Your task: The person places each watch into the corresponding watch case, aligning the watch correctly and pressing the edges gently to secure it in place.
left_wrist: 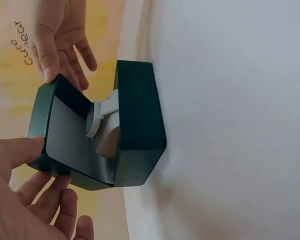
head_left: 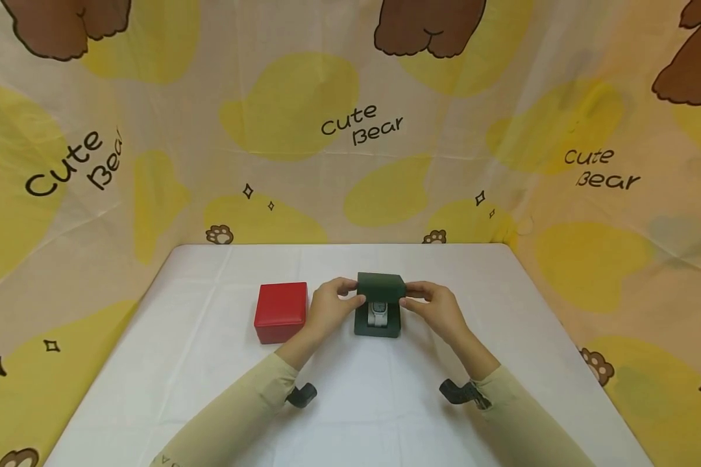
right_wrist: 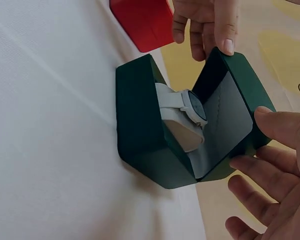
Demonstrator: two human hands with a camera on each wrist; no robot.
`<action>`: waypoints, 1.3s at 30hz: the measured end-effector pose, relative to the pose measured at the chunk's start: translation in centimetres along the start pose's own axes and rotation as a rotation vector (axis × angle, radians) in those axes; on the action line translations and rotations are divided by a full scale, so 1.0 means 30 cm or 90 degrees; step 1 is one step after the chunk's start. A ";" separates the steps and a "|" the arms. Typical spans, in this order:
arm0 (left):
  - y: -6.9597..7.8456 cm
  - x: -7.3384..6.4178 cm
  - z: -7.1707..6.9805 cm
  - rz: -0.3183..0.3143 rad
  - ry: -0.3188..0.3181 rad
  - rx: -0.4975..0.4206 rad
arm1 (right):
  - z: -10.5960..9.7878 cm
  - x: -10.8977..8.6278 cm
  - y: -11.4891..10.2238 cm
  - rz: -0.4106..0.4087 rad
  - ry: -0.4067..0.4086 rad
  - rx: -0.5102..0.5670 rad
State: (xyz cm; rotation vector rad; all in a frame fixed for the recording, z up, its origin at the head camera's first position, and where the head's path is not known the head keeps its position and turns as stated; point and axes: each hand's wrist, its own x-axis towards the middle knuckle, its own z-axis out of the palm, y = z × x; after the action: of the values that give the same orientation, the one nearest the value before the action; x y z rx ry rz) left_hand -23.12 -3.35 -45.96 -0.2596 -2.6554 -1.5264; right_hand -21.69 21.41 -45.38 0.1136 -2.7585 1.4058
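Observation:
A dark green watch box [head_left: 377, 329] rests on the white table with its hinged lid [head_left: 380, 285] partly raised. Inside, a white-strapped watch [right_wrist: 194, 107] with a dark face sits round a pale cushion [right_wrist: 182, 132]. My left hand [head_left: 329, 306] pinches the lid's left side, thumb on the front edge and fingers behind. On the opposite side, my right hand [head_left: 442, 312] pinches the lid in the same way. The left wrist view shows the box from its side, with the lid [left_wrist: 42, 112] tilted away from the base [left_wrist: 140, 110].
A closed red box [head_left: 281, 305] stands left of the green one, close beside my left forearm. Patterned cloth [head_left: 350, 162] with yellow patches hangs behind the table [head_left: 350, 415] and along both sides. Each wrist wears a black strap-on device [head_left: 302, 395].

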 end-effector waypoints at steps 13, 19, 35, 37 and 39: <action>-0.026 -0.035 0.026 -0.022 0.018 -0.033 | 0.025 -0.030 0.027 -0.006 0.019 0.035; -0.032 -0.045 0.033 -0.032 0.027 -0.044 | 0.040 -0.037 0.046 -0.012 0.035 0.037; -0.070 -0.076 0.056 -0.051 0.027 -0.049 | 0.076 -0.069 0.084 -0.003 0.043 0.032; -0.075 -0.078 0.059 -0.052 0.027 -0.048 | 0.076 -0.072 0.087 -0.005 0.042 0.036; -0.081 -0.080 0.063 -0.052 0.026 -0.048 | 0.077 -0.073 0.091 -0.005 0.043 0.038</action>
State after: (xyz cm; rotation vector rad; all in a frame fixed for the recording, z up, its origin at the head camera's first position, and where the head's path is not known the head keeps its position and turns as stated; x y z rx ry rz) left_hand -21.13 -3.18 -49.31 -0.1233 -2.6107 -1.6398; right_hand -19.75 21.24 -49.12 0.0773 -2.6601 1.4625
